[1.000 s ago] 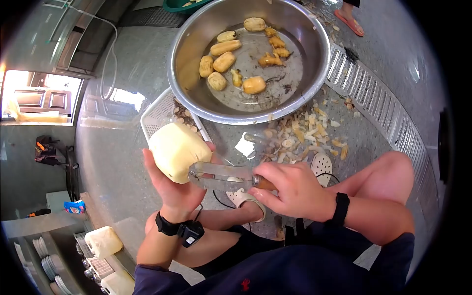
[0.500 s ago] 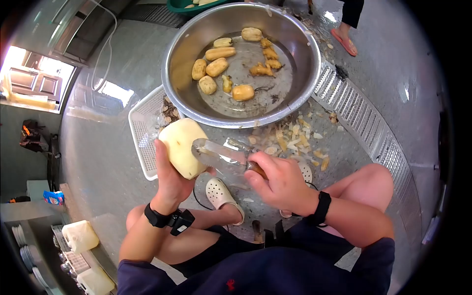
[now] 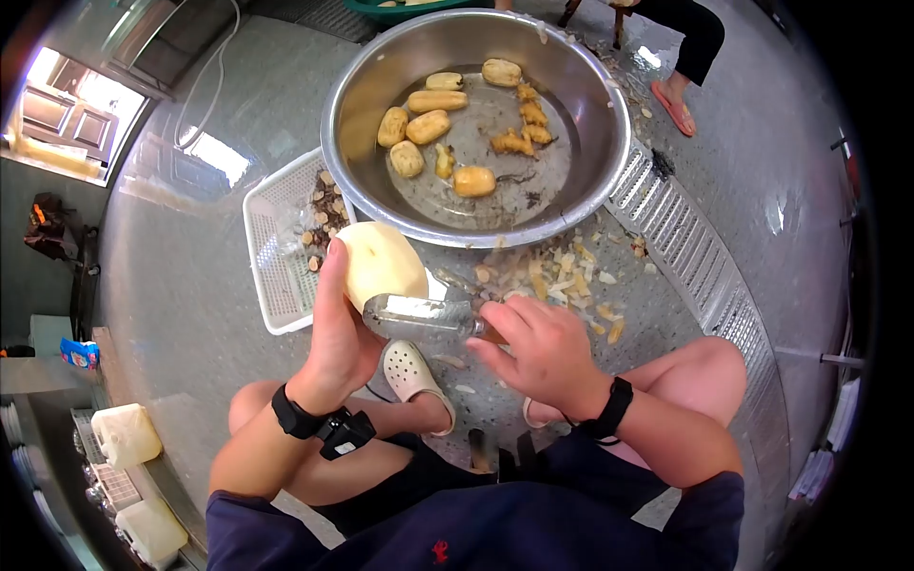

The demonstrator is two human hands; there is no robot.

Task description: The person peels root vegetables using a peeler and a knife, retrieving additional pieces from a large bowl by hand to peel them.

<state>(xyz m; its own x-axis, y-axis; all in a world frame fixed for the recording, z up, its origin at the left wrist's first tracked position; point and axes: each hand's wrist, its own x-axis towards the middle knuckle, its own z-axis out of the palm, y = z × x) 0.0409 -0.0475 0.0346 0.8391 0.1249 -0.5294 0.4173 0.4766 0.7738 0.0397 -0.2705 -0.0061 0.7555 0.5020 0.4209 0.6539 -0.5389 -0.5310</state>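
Holding a pale, peeled chunk (image 3: 384, 262) up in the left hand (image 3: 338, 338), the person (image 3: 476, 523) works on the near side of a wide metal basin (image 3: 447, 231). The left thumb (image 3: 333, 271) runs up one side of the chunk and the palm cups it; I can't make out the other fingers behind it. The right hand (image 3: 547, 354) is curled snugly round the handle of a broad peeler (image 3: 411, 310), which lies across the chunk's lower edge, though whether it touches I can't tell. Inside the basin, thick tan root pieces (image 3: 428, 126) sit mostly to the left, with knobbly, ginger-like lumps (image 3: 512, 144) to the right and dark scraps (image 3: 533, 199) on the bottom. A white perforated basket (image 3: 273, 290) stands just beside the basin, brown slices (image 3: 329, 205) gathered along its right side. Beyond the basin a green tub (image 3: 383, 12) shows only partly, pale pieces (image 3: 419, 2) in it. Peelings (image 3: 564, 279) litter the floor (image 3: 190, 314) near the basin's rim.
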